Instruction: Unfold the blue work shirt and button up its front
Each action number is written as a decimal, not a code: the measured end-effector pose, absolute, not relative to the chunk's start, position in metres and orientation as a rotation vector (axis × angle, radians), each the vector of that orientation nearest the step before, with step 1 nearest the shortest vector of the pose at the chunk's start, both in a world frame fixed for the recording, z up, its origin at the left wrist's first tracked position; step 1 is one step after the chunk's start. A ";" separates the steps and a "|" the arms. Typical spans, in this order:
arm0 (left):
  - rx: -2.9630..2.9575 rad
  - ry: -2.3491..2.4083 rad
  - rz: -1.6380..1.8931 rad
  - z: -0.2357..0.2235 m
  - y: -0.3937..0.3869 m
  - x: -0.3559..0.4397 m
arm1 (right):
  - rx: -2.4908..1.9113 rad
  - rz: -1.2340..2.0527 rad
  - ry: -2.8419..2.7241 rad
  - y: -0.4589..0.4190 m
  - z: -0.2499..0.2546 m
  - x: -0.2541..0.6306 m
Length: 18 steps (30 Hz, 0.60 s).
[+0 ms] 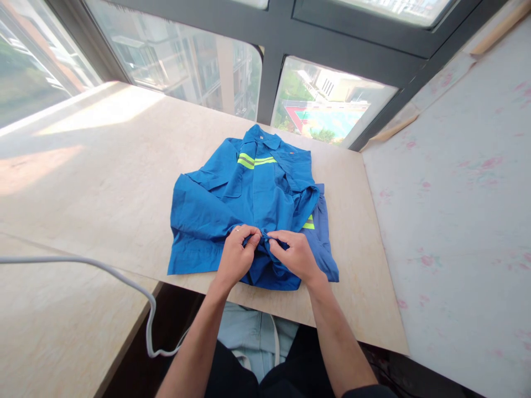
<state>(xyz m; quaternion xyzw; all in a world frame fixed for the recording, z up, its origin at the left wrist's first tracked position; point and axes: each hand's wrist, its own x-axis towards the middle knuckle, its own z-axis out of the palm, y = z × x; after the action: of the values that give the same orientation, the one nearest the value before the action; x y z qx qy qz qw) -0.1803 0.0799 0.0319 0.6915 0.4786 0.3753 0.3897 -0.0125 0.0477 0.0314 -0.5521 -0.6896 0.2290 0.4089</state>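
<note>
Grip: left hand [236, 255] and right hand [295, 255] both pinched shut on the front hem of the blue work jacket [249, 204], fingertips nearly touching. Looks like fastening or aligning the placket; next needs both edges held level. Jacket lies mid-frame on the tabletop [103, 182], rumpled, yellow-green reflective stripes, collar toward the window.

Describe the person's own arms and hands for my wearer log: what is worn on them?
Both forearms are bare, with no gloves or watch. The left hand has a thin ring on one finger; the right hand shows none. A dark sleeve edge shows on the right arm.
</note>
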 end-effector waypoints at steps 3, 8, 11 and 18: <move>1.722 1.177 0.857 0.034 0.085 -0.184 | -1.389 0.653 -1.681 0.048 0.030 -0.012; 1.716 1.008 0.713 0.039 0.085 -0.189 | -1.456 0.630 -1.522 0.053 0.028 -0.018; 1.672 0.946 0.668 0.040 0.080 -0.201 | -1.529 0.574 -1.379 0.053 0.031 -0.015; 1.780 1.374 0.627 0.046 0.069 -0.223 | -1.458 0.880 -0.950 0.032 0.036 0.018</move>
<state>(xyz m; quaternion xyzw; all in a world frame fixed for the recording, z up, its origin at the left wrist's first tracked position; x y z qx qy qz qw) -0.2234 0.0695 0.0464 0.7014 0.5412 0.2470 0.3926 0.0182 0.0321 0.0359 -0.6187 -0.4034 0.3736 0.5612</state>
